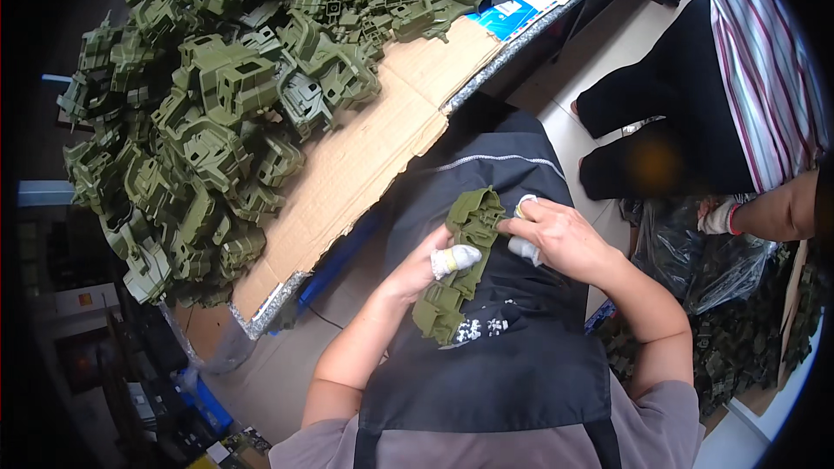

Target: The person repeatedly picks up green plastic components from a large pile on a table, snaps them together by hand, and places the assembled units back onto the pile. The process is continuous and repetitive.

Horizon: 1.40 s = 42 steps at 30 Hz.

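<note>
An olive-green plastic toy vehicle body [476, 224], long and hollow with moulded cut-outs, lies slantwise above my lap. My left hand [426, 262] is closed around its middle, the thumb in a white finger cover across the top. At the far end of the body, my right hand [556, 234] has its fingers curled together, their tips at the right edge. White covers show on some of these fingers too. Whatever the right fingertips pinch, if anything, is too small to make out. A dark apron [521, 365] covers my lap beneath the part.
A big heap of similar green bodies [217, 87] covers the table at left, with smaller green parts behind. Flattened cardboard [373, 148] lines the table edge. At right stands another person [773, 61], a gloved hand [719, 215] beside a clear plastic bag [708, 265] and more green parts [730, 347].
</note>
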Each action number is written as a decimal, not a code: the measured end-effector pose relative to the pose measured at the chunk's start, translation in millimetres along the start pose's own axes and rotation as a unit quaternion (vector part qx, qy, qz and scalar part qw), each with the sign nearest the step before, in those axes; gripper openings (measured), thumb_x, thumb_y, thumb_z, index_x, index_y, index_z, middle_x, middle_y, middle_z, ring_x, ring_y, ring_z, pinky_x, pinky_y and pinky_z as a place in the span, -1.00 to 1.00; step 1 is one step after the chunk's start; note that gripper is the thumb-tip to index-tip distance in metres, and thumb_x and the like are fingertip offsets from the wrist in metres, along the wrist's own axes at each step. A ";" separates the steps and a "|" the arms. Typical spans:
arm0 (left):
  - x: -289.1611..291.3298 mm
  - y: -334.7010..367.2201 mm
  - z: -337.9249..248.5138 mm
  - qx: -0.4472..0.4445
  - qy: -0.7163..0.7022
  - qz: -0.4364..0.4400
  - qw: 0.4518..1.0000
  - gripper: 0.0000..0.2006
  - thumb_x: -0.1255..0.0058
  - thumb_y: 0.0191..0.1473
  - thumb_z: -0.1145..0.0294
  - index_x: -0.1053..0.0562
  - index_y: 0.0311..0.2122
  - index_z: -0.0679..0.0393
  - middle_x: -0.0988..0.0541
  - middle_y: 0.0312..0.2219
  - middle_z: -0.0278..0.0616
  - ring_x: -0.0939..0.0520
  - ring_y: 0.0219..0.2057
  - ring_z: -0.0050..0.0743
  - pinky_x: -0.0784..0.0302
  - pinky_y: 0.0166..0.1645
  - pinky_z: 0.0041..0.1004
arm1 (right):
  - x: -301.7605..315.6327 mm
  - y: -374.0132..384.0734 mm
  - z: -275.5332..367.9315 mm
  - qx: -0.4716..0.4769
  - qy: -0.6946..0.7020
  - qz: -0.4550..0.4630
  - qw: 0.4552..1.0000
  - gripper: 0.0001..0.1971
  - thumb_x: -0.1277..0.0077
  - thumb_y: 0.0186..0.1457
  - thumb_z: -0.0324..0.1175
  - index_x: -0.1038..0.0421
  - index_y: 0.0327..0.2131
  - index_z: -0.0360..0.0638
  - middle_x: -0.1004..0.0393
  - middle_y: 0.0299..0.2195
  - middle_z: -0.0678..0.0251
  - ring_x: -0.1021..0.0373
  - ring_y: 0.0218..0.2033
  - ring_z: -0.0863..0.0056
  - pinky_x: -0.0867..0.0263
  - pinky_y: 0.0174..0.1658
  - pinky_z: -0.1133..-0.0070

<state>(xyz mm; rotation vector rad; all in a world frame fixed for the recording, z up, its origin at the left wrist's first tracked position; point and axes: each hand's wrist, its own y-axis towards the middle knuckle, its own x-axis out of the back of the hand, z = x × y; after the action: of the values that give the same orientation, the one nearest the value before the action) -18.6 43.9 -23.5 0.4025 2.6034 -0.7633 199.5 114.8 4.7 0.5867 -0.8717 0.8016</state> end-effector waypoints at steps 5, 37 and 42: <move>6.5 0.7 3.7 0.009 -0.024 0.027 0.999 -0.41 -0.06 -0.02 0.41 -0.15 0.14 0.20 -0.41 -0.12 -0.30 -0.43 -0.18 -0.63 -0.39 -0.11 -0.56 | -5.8 3.0 -5.9 -0.021 0.041 0.036 0.998 -0.71 0.02 -0.25 -0.57 -0.35 -0.31 -0.18 -0.34 -0.58 0.23 -0.40 -0.46 0.24 -0.32 -0.38 0.39; 26.5 9.6 43.1 -0.052 -0.183 -0.072 0.979 -0.34 -0.11 -0.03 0.24 -0.11 0.16 0.09 -0.40 -0.12 -0.22 -0.52 -0.21 -0.42 -0.47 -0.09 -0.40 | 77.4 134.6 -39.2 0.056 0.054 -0.111 0.991 -0.78 0.03 -0.16 -0.53 -0.43 -0.33 -0.16 -0.48 -0.37 0.20 -0.42 -0.28 0.23 -0.34 -0.21 0.41; 33.6 -5.1 49.8 -0.081 -0.261 -0.081 0.958 -0.38 -0.06 0.01 0.18 -0.12 0.15 0.06 -0.42 -0.16 -0.13 -0.54 -0.23 -0.23 -0.51 -0.13 -0.26 | 66.0 263.5 -93.3 -0.054 -0.211 -0.300 0.929 -0.77 0.03 -0.14 -0.45 -0.37 -0.30 -0.09 -0.41 -0.45 0.15 -0.39 -0.31 0.16 -0.32 -0.26 0.33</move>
<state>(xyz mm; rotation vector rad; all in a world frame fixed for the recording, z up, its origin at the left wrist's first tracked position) -35.6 17.0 -74.7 -0.0621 2.1872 -0.5999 53.3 358.6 45.4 0.8887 -1.0426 0.0636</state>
